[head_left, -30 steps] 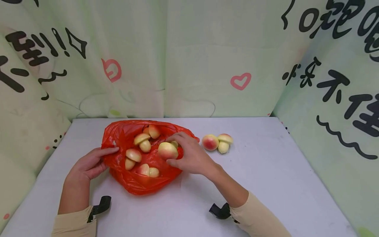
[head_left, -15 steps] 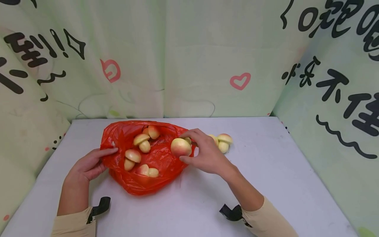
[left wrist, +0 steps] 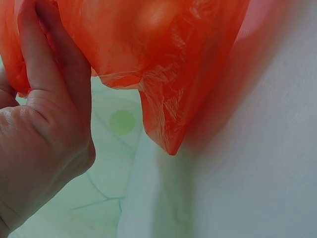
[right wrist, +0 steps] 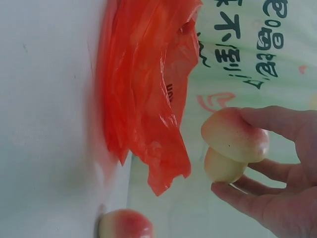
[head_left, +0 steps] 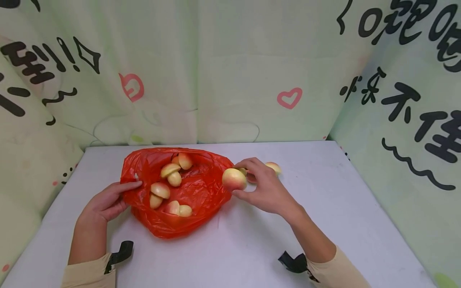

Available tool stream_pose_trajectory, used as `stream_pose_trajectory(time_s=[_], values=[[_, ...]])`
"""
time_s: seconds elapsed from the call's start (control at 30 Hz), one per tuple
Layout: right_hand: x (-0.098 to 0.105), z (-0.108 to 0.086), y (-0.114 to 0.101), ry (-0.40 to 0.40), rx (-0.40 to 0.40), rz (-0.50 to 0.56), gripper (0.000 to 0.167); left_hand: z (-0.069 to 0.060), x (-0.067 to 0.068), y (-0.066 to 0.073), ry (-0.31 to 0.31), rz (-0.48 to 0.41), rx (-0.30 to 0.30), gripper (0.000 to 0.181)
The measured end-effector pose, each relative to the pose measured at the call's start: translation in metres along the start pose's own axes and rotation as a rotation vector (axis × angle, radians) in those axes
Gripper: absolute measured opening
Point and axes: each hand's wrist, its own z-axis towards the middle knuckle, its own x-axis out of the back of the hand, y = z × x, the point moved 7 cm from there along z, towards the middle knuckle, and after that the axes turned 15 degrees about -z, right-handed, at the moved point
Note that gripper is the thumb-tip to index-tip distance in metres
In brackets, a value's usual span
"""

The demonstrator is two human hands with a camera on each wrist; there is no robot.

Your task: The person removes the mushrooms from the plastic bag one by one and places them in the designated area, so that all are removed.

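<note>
Red bag (head_left: 168, 230), left side pinched by left grip (head_left: 108, 200) | right grip (head_left: 266, 190) pinches mushroom (head_left: 234, 179) by bag's right | loose pinch could drop it; bag might sag if released

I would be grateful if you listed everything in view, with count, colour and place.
Red plastic bag: one, red, on the table, mouth open
Bagged mushrooms: four visible, cream and pink, inside the bag
Held mushroom: one, cream and pink, in the right hand
Loose mushrooms: two, cream and pink, on the table, partly hidden behind the right hand
Table: one, white, below everything
Backdrop: one, pale green with black lettering, around the table
Sleeves: two, beige, on the forearms
Left hand: one, gripping the bag's edge
Right hand: one, beside the bag
</note>
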Motion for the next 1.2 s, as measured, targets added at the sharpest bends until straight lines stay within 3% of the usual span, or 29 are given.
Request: stream_pose_trajectory(time_s=[0.33, 0.73, 1.2], values=[[0.009, -0.010, 0.012, 0.027, -0.029, -0.095, 0.049, -0.001, 0.001, 0.000, -0.006, -0.003, -0.001, 0.038], [0.006, -0.017, 0.029, 0.021, -0.028, -0.107, 0.051, 0.000, 0.000, -0.001, 0.019, -0.005, 0.009, 0.044], [-0.009, -0.017, 0.055, -0.056, -0.092, -0.174, 0.056, -0.001, -0.002, 0.000, 0.008, 0.000, -0.001, 0.046]])
